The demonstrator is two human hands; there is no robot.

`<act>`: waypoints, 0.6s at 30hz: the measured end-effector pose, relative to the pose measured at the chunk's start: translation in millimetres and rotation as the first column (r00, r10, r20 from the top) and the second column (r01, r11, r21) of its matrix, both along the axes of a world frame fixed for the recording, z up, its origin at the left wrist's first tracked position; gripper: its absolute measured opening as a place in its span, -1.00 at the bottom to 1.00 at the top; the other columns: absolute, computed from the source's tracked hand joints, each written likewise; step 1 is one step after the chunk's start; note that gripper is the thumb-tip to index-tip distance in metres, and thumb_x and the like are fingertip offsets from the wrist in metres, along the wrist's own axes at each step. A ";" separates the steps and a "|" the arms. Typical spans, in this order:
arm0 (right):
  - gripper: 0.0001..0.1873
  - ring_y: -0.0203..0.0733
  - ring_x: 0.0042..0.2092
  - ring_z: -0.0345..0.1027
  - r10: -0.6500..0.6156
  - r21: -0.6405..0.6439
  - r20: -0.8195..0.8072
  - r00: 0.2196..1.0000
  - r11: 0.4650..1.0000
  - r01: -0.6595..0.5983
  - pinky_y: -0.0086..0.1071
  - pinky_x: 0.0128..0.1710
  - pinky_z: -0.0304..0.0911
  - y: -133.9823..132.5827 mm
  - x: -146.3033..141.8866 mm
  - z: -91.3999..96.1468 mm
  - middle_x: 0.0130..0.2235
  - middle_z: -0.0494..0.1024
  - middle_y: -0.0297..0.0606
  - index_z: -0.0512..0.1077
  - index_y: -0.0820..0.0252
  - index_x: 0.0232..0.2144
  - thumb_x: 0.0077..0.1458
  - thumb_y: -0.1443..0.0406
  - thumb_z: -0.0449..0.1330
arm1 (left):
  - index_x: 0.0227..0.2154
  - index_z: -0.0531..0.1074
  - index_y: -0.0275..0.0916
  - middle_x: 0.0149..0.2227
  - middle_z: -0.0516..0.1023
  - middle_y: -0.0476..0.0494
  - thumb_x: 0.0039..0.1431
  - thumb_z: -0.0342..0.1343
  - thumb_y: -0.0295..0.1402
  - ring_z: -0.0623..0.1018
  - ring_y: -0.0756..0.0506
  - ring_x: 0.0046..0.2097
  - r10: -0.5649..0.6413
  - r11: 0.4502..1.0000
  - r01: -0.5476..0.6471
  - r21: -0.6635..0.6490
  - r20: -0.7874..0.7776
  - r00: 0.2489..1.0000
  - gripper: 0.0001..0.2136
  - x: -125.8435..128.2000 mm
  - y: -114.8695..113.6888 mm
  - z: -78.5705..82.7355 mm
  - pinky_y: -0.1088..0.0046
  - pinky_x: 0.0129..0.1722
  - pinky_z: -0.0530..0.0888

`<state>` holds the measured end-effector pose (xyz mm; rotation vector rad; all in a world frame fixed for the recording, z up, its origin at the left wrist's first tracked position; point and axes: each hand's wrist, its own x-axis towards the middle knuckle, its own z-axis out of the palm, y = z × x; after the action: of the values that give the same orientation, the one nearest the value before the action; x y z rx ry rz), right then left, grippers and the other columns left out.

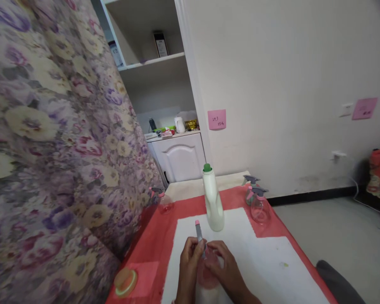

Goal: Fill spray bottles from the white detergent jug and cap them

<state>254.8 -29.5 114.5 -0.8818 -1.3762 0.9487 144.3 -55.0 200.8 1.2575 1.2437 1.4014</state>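
A clear spray bottle [208,276] with a pink tint stands low in front of me on white paper. My left hand [190,261] has its thumb and fingers closed on the bottle's grey sprayer head, whose pink nozzle [197,222] points away from me. On the right side of the bottle, my right hand [227,268] wraps round its upper body, fingers near the neck. Just beyond both hands a pale green jug [214,202] stands upright, with a green piece [207,167] at its mouth. Whether the sprayer head is screwed tight cannot be made out.
More spray bottles stand at the table's far corners, one at left [166,205] and two at right [260,210]. A round tan object with a pale green rim [126,283] lies front left. A floral curtain [66,147] hangs along the left; a wall [272,84] rises behind.
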 end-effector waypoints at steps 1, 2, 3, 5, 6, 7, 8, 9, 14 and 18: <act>-0.67 0.02 -0.04 0.41 0.015 0.018 -0.005 1.000 1.000 -0.015 -0.16 -0.01 0.30 0.0 0.0 1.7 -0.13 0.52 -0.17 0.49 0.12 -0.16 -0.06 0.33 0.27 | -0.42 0.41 -0.18 -0.43 0.45 0.03 0.14 0.16 -0.08 0.44 -0.10 -0.28 -0.003 1.000 0.003 0.003 -0.003 1.000 -0.74 -0.5 0.9 -1.1 0.43 -0.21 0.37; -0.71 0.01 -0.04 0.41 0.031 0.038 -0.009 0.999 0.999 -0.030 -0.16 0.01 0.30 0.2 -0.6 4.2 -0.12 0.52 -0.17 0.49 0.11 -0.16 -0.01 0.31 0.25 | -0.41 0.41 -0.17 -0.41 0.45 0.03 0.15 0.14 -0.08 0.44 -0.10 -0.27 -0.004 1.000 0.004 0.008 -0.002 1.000 -0.75 -1.3 2.0 -2.6 0.42 -0.19 0.37; -0.73 0.00 -0.03 0.41 0.044 0.058 -0.013 0.999 0.997 -0.043 -0.16 0.02 0.29 0.7 -1.7 7.2 -0.12 0.51 -0.17 0.49 0.11 -0.15 0.04 0.29 0.22 | -0.39 0.42 -0.17 -0.39 0.46 0.02 0.16 0.14 -0.09 0.44 -0.11 -0.25 -0.007 1.000 0.007 0.012 0.001 1.000 -0.75 -2.5 3.2 -4.5 0.41 -0.16 0.38; -0.75 -0.01 -0.01 0.40 0.067 0.092 -0.020 0.998 0.994 -0.065 -0.16 0.04 0.28 2.3 -4.9 13.1 -0.10 0.50 -0.16 0.47 0.11 -0.13 0.12 0.26 0.17 | -0.33 0.43 -0.16 -0.32 0.48 -0.01 0.16 0.14 -0.09 0.46 -0.12 -0.20 -0.017 1.000 0.016 0.016 0.014 1.000 -0.76 -5.9 5.7 -8.3 0.38 -0.09 0.39; -0.76 -0.02 -0.01 0.40 0.073 0.102 -0.023 0.997 0.992 -0.071 -0.17 0.04 0.28 3.4 -6.6 15.5 -0.09 0.50 -0.16 0.47 0.11 -0.12 0.14 0.25 0.15 | -0.30 0.44 -0.16 -0.29 0.49 -0.03 0.15 0.14 -0.09 0.46 -0.14 -0.17 -0.025 1.000 0.025 0.012 0.021 0.999 -0.76 -7.8 6.9 -10.1 0.36 -0.07 0.39; -0.76 -0.02 -0.02 0.40 0.078 0.108 -0.024 0.997 0.991 -0.075 -0.17 0.03 0.28 4.5 -8.2 17.3 -0.10 0.50 -0.16 0.47 0.11 -0.13 0.16 0.24 0.14 | -0.28 0.45 -0.16 -0.26 0.50 -0.05 0.15 0.15 -0.09 0.47 -0.15 -0.15 -0.035 0.999 0.035 0.006 0.026 0.999 -0.75 -9.9 8.0 -11.5 0.35 -0.06 0.39; -0.78 -0.03 -0.03 0.41 0.085 0.111 -0.024 0.996 0.990 -0.082 -0.18 0.02 0.29 5.7 -9.4 18.5 -0.11 0.50 -0.16 0.47 0.11 -0.14 0.16 0.23 0.14 | -0.26 0.46 -0.17 -0.23 0.51 -0.07 0.14 0.16 -0.10 0.47 -0.16 -0.13 -0.044 0.999 0.044 0.001 0.029 0.999 -0.74 -11.9 9.1 -12.4 0.34 -0.04 0.40; -0.79 -0.03 -0.04 0.41 0.093 0.113 -0.025 0.995 0.990 -0.090 -0.18 0.01 0.29 6.7 -10.2 19.0 -0.12 0.50 -0.17 0.47 0.11 -0.16 0.16 0.22 0.14 | -0.23 0.48 -0.17 -0.20 0.52 -0.09 0.13 0.17 -0.10 0.48 -0.17 -0.10 -0.052 0.999 0.052 -0.002 0.032 0.998 -0.73 -13.7 10.1 -12.9 0.33 -0.03 0.40; -0.81 -0.03 -0.06 0.41 0.122 0.104 -0.024 0.992 0.987 -0.119 -0.20 0.00 0.28 9.6 -8.7 18.0 -0.16 0.49 -0.20 0.46 0.12 -0.20 0.14 0.20 0.19 | -0.16 0.53 -0.17 -0.04 0.56 -0.17 0.12 0.18 -0.11 0.47 -0.22 0.02 -0.091 0.996 0.092 -0.012 0.065 0.994 -0.69 -18.4 14.0 -9.8 0.28 0.07 0.36; -0.80 -0.02 -0.05 0.40 0.144 0.091 -0.021 0.989 0.986 -0.141 -0.20 0.01 0.27 9.7 -5.7 20.6 -0.15 0.47 -0.20 0.46 0.12 -0.19 0.14 0.19 0.21 | -0.35 0.54 -0.21 -0.13 0.57 -0.17 0.10 0.20 -0.12 0.50 -0.22 -0.02 -0.086 0.996 0.086 -0.004 0.040 0.996 -0.76 -15.1 14.5 -6.4 0.29 0.01 0.40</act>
<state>249.1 -19.9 135.1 -0.7081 -1.4617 0.9965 129.3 -40.5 194.4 1.2590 1.1524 1.3540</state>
